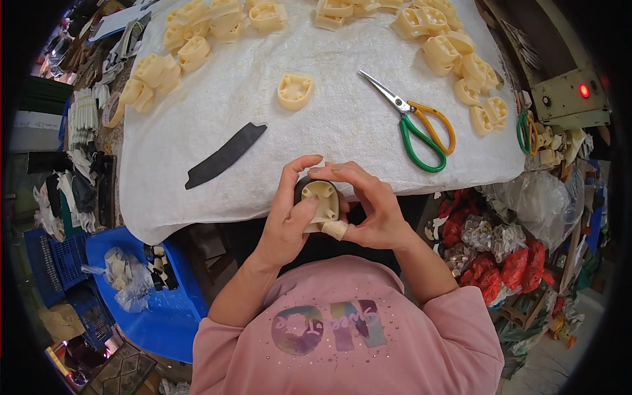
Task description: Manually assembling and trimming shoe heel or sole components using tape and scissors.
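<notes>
The left hand (280, 220) and the right hand (378, 207) held 1 small cream plastic piece (325, 197) between them. It was in the middle of the scene, at the near edge of the table's white cover (309, 145). Its open, hollow side faced up, and little round posts stood inside it. A dark band (302, 187) went around part of its edge. The grip was narrow on both sides. The left thumb pressed inside the piece, and the left fingers bent around its far left side. The right fingers reached over its far edge, and the right thumb was at its near right side.

On the cover, a long black strip (226, 156) lay to the left. A loose cream piece (295, 91) sat farther away. To the right lay scissors (403, 106) with 1 green handle and 1 orange handle, their tips pointing far and left. More cream pieces (441, 56) were heaped along the far side.

Low on the left was a blue tub (174, 322) with a clear bag (128, 280) in it. Red bags (517, 266) lay on the right.
</notes>
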### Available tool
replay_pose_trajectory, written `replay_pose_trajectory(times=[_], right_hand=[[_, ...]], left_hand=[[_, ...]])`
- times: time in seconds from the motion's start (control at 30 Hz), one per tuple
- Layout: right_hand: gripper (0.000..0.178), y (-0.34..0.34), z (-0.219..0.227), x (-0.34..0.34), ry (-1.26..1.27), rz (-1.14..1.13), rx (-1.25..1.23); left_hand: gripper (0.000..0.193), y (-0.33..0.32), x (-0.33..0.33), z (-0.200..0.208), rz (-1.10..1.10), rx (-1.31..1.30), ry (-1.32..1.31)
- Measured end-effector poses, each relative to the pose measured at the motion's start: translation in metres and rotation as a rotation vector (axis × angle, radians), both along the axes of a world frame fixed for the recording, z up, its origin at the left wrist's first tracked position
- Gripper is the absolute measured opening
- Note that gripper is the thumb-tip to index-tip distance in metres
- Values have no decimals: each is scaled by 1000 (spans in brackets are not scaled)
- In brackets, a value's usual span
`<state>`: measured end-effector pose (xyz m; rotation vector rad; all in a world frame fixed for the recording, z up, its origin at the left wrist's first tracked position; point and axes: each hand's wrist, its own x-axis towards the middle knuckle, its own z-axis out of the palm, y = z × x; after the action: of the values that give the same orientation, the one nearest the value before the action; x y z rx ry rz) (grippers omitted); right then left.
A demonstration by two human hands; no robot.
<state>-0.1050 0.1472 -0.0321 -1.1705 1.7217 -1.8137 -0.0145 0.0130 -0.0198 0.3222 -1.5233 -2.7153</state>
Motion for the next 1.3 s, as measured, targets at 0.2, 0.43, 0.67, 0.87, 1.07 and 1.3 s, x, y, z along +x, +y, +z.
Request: replay_pose_trajectory(times=[0.2,0.43,0.67,0.87,1.07,1.3], right_hand=[[50,-7,7,-10,312,-71,-60],[20,-23,21,-26,-765,247,333],[26,-25,-6,-15,-82,177,-113],[42,-21,-13,2,70,5,-95],[42,-18,-16,12,-229,74,-182],[40,-21,-16,13,-180,-98,-136]], left_hand=[[54,4,0,-4,135,4,16],[76,17,-7,-3,217,-295,123],[61,11,-10,-16,317,-499,191],[44,19,-18,2,462,-273,102],[37,18,-20,0,448,-38,213],[47,20,-13,-3,392,-58,186]])
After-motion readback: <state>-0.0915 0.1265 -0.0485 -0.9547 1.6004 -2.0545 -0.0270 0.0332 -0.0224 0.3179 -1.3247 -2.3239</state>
